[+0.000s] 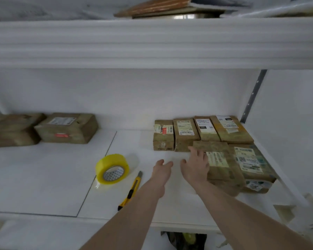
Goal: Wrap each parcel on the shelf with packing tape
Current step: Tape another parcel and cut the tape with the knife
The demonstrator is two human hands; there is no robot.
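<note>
Your right hand (195, 166) hides the front parcel's (222, 170) left edge; the leftmost parcel (11, 129) runs off-frame; label print blurs.

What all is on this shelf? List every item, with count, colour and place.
Parcels, right group: six, brown with white labels; four in a back row, two in front.
Parcels, left group: two, brown, back left.
Tape roll: one, yellow, standing on edge, centre.
Utility knife: one, yellow and black, lying right of the tape.
Shelf: white.
Upper shelf: white; items on it are unclear.
Left hand: open, empty, above the shelf.
Right hand: open, on the front-left parcel.
</note>
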